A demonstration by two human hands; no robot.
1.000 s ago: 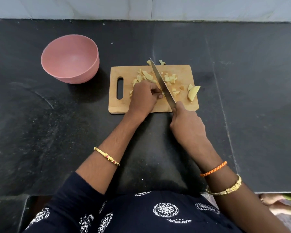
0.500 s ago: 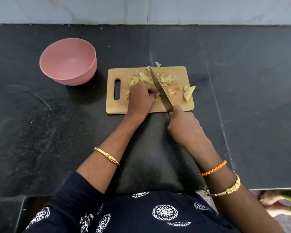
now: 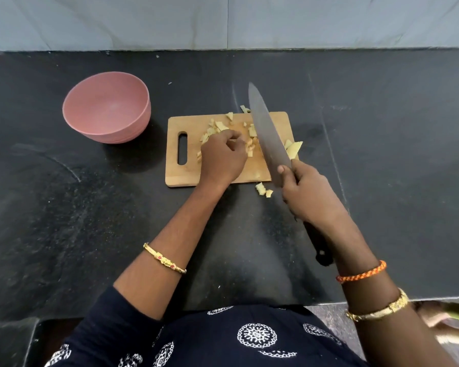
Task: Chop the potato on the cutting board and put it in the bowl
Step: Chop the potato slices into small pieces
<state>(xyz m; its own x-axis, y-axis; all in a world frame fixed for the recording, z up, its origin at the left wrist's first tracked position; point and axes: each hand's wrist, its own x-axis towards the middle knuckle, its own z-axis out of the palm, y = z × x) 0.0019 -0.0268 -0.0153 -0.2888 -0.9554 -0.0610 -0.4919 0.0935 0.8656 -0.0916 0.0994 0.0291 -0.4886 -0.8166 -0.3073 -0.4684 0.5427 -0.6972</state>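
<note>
The right hand (image 3: 309, 193) has its grip wrapped tight round the black handle of a long steel-bladed kitchen knife (image 3: 269, 133), thumb pressed to the blade's heel. The blade is raised and slants toward eleven o'clock over the rectangular wooden cutting board (image 3: 188, 170). The left hand (image 3: 223, 157) rests on the board with its fingers curled down over the pale yellow chopped potato pieces (image 3: 251, 129); whether that grip actually holds any, I cannot tell. More bits lie scattered toward twelve o'clock of that hand, and a larger uncut potato wedge (image 3: 294, 149) sits at the board's three o'clock edge. Two small potato cubes (image 3: 263, 189) lie off the board on the black stone worktop (image 3: 64, 221), just beside its near edge. The round pink bowl (image 3: 108, 120) stands at the board's ten o'clock, apart from it.
</note>
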